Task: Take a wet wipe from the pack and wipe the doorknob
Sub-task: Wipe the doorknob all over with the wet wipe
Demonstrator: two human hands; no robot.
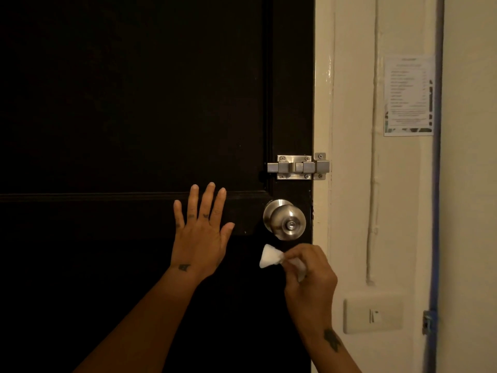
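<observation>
A round steel doorknob [285, 219] sits near the right edge of a dark door [129, 109]. My right hand [312, 273] is just below the knob, pinching a white wet wipe [269, 257] whose loose end fans out to the left; the wipe does not touch the knob. My left hand [200, 232] rests flat on the door to the left of the knob, fingers spread, holding nothing. The wipe pack is not in view.
A steel slide bolt [298, 166] bridges door and cream frame above the knob. On the wall to the right are a printed notice [408, 95], a light switch [373, 316], a painted conduit and a blue pipe [435, 211].
</observation>
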